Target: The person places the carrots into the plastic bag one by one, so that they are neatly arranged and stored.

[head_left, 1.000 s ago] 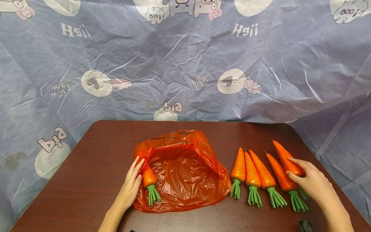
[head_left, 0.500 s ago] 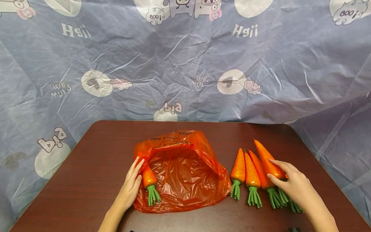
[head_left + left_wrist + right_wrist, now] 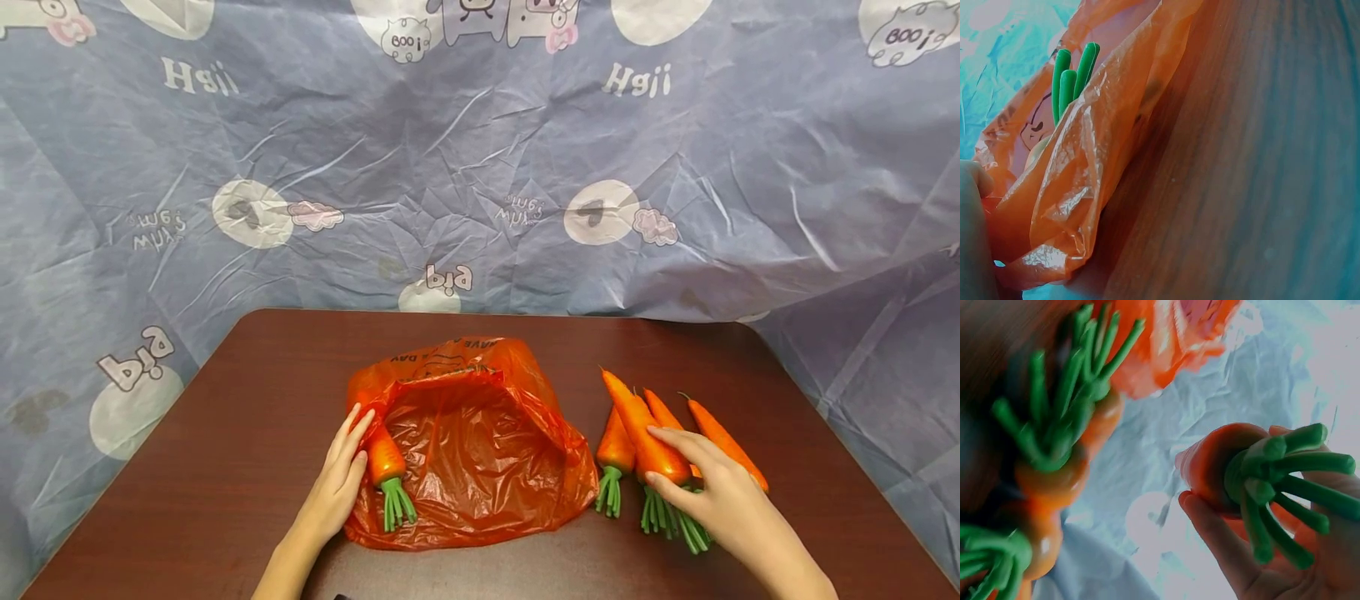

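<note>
In the head view my right hand (image 3: 720, 492) grips an orange carrot (image 3: 637, 421) by its thick end, its pointed tip angled up to the left. This carrot overlaps others in the row on the table; the right wrist view shows its green stalks (image 3: 1272, 481) near the palm. My left hand (image 3: 333, 483) holds the left edge of a red plastic bag (image 3: 487, 467), whose mouth gapes toward me. One carrot (image 3: 386, 458) lies inside the bag's left side, stalks toward me. In the left wrist view, its green stalks (image 3: 1067, 84) stick up behind the bag film.
Several carrots lie to the right of the bag, among them a left one (image 3: 615, 450) and a far right one (image 3: 727, 446). The dark brown table (image 3: 285, 375) extends around them. A printed blue-grey cloth (image 3: 450, 150) hangs behind the table.
My right hand has carried the carrot leftward, from the right end of the row to over the carrots nearer the bag. My left hand and the bag have stayed in place.
</note>
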`<state>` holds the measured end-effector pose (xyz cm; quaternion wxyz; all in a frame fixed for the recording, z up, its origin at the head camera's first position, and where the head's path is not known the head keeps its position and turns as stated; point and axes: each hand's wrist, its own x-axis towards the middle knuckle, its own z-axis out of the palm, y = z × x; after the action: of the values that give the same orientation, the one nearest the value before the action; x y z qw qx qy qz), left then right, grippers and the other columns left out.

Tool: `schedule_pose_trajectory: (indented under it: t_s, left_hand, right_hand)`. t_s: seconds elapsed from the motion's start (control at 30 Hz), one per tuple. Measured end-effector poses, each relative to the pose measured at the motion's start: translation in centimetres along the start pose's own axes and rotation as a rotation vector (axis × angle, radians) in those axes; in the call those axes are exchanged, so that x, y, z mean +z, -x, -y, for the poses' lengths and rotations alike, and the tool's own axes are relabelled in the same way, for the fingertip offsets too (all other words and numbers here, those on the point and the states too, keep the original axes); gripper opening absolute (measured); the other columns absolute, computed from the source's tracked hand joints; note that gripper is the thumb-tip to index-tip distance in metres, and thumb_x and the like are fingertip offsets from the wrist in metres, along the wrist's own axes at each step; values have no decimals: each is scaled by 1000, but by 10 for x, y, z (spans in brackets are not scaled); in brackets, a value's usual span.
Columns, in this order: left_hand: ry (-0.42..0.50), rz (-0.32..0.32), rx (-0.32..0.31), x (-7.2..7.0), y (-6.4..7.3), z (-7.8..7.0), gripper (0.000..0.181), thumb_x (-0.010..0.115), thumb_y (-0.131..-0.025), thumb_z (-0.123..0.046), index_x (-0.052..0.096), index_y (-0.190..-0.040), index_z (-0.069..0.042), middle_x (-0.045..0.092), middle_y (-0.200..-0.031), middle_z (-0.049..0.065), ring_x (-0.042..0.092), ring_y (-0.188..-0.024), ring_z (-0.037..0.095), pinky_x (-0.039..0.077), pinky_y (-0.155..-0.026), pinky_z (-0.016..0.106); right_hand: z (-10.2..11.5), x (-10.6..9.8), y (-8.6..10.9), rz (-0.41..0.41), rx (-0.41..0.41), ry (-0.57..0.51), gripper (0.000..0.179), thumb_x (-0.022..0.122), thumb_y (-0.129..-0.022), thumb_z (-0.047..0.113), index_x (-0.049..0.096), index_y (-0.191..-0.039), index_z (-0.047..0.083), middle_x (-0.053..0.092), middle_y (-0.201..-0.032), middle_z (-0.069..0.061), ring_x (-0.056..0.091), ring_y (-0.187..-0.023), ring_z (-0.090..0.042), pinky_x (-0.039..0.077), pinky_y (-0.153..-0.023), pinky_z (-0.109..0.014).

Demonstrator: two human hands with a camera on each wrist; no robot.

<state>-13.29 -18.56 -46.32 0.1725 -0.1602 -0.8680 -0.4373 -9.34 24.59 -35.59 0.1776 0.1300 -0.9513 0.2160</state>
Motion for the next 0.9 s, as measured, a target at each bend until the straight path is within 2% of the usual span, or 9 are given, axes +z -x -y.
schedule_pose_trajectory:
  t_s: [0.07, 0.17, 0.3, 0.5, 0.77, 0.9]
  left_hand:
    - [3, 0, 3, 0, -1, 0, 50, 40, -95, -5, 32, -142, -19, 19, -150, 15, 20, -133, 38, 22, -96, 68]
    - [3, 3, -2, 0, -1, 0, 49, 40, -95, -5, 32, -142, -19, 19, -150, 15, 19, -133, 38, 22, -96, 68]
    - [-2, 5, -8, 0, 0, 0, 49, 40, -95, -6, 31, -142, -19, 19, -150, 15, 20, -133, 38, 22, -95, 68]
    - [-2, 3, -8, 0, 0, 0, 50, 40, -95, -6, 31, -142, -19, 19, -150, 15, 20, -133, 38, 22, -95, 68]
    - [1, -4, 4, 0, -1, 1, 50, 40, -95, -5, 31, -142, -19, 20, -149, 16, 21, -133, 38, 22, -96, 67]
    - [5, -1, 5, 1, -1, 2, 50, 40, -94, -4, 31, -142, -19, 20, -149, 17, 21, -133, 38, 22, -96, 67]
  right_hand:
    - [7, 0, 1, 13, -11, -2, 50, 74, -74, 32, 57, -121, 24, 60, -117, 0, 56, -101, -25, 44, -78, -37]
    - [17, 0, 3, 29, -37, -3, 50, 74, -74, 32, 57, -121, 25, 59, -117, 1, 58, -101, -25, 47, -76, -45]
    - [30, 2, 5, 55, -58, -18, 51, 73, -74, 34, 55, -122, 31, 58, -118, 4, 58, -101, -22, 49, -75, -45]
    - [45, 7, 6, 21, -173, -15, 54, 77, -70, 29, 57, -120, 31, 59, -115, 9, 60, -97, -15, 52, -74, -34]
    - [62, 22, 8, 88, -258, -68, 52, 74, -73, 33, 55, -122, 31, 58, -117, 7, 60, -94, -13, 52, -69, -25]
    - [69, 31, 6, 126, -293, -74, 50, 71, -76, 35, 54, -123, 31, 57, -116, 8, 60, -93, -12, 52, -70, -27]
